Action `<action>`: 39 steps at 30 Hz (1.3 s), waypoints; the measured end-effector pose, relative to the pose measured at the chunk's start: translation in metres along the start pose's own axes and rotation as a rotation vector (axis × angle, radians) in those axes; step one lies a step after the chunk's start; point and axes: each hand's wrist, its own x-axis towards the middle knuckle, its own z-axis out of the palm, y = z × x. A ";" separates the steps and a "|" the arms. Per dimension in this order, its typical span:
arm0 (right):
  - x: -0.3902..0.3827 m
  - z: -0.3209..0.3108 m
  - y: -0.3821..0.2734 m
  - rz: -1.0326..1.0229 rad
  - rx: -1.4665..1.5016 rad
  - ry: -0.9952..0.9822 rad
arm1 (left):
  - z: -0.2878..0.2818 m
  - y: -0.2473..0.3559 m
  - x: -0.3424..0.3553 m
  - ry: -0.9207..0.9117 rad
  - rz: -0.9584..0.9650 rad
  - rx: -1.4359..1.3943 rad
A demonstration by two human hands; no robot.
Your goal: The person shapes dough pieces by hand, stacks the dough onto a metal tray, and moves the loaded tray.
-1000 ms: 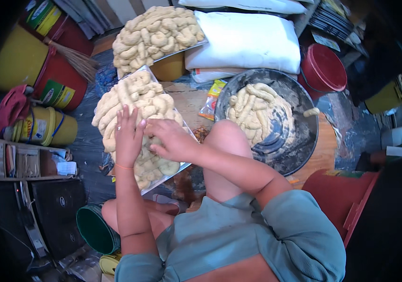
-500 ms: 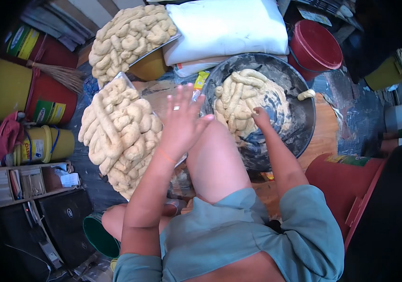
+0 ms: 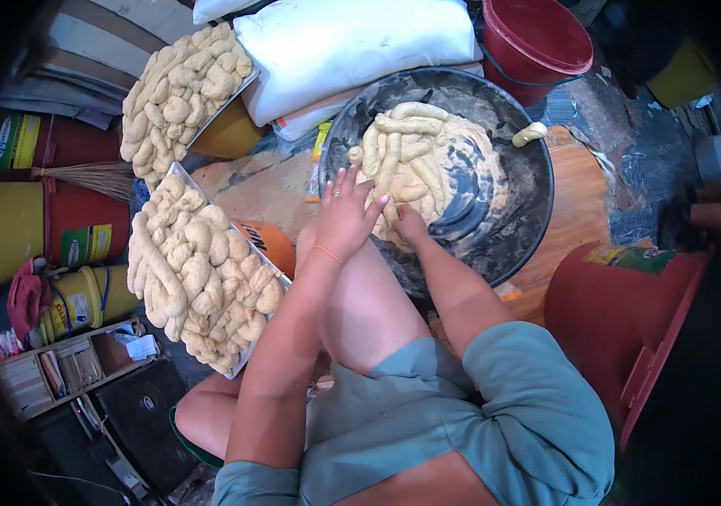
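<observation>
A large black basin (image 3: 523, 212) holds coiled ropes and pieces of pale dough (image 3: 407, 122), with a flour-like coating spread inside. My left hand (image 3: 352, 207) lies at the basin's near-left side on the dough, fingers apart, a ring on one. Just right of it, my right hand (image 3: 409, 225) has its fingers curled around the lower end of a dough rope. To the left, two metal trays are heaped with twisted dough, one nearer (image 3: 195, 278) and one farther back (image 3: 176, 108). A short dough piece (image 3: 530, 133) rests on the basin's right rim.
White sacks (image 3: 352, 46) lie behind the basin. A red bucket (image 3: 537, 34) stands at back right, a large red container (image 3: 605, 320) at near right. Buckets (image 3: 82, 219), a straw broom (image 3: 82, 173), a wooden shelf box (image 3: 61, 371) and black cases (image 3: 137, 422) line the left.
Both my hands have left the nearer tray for the basin; the right went first and now grasps dough there. The view has shifted, showing the left-hand trays lower and farther left.
</observation>
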 end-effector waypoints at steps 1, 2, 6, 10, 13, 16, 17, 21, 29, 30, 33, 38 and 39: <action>-0.001 0.009 -0.008 -0.003 0.019 0.001 | 0.001 -0.003 -0.003 0.027 0.004 -0.019; -0.006 0.018 -0.014 -0.007 0.017 -0.011 | 0.001 -0.006 -0.005 0.054 0.010 -0.040; -0.018 0.029 -0.028 -0.103 -0.276 -0.023 | 0.001 -0.019 -0.011 0.103 0.002 -0.111; -0.025 0.025 -0.018 -0.055 -0.056 -0.346 | 0.002 -0.023 -0.010 0.144 0.009 -0.254; -0.029 0.011 -0.007 0.009 -0.206 -0.153 | -0.002 -0.026 -0.010 0.187 -0.003 -0.332; -0.043 0.007 0.004 -0.104 -0.520 0.162 | -0.002 -0.026 -0.009 0.227 -0.006 -0.390; -0.047 0.009 0.004 -0.108 -0.521 0.161 | -0.001 -0.026 -0.008 0.241 -0.009 -0.415; -0.042 0.011 -0.002 -0.021 -0.319 -0.188 | -0.001 -0.030 -0.009 0.264 -0.005 -0.400; -0.025 0.030 0.047 -0.054 0.060 -0.516 | -0.003 -0.030 -0.014 0.273 -0.022 -0.392; 0.002 0.001 0.086 0.217 0.296 -0.558 | -0.004 -0.010 -0.004 0.268 0.043 -0.457; -0.004 0.023 0.077 0.282 0.192 -0.510 | -0.005 -0.020 -0.013 0.302 0.029 -0.425; -0.023 0.035 0.081 -0.056 -0.432 -0.244 | -0.003 -0.025 -0.016 0.291 0.010 -0.416; 0.002 0.004 0.117 -0.007 -0.317 -0.274 | -0.004 -0.002 -0.002 0.280 0.082 -0.454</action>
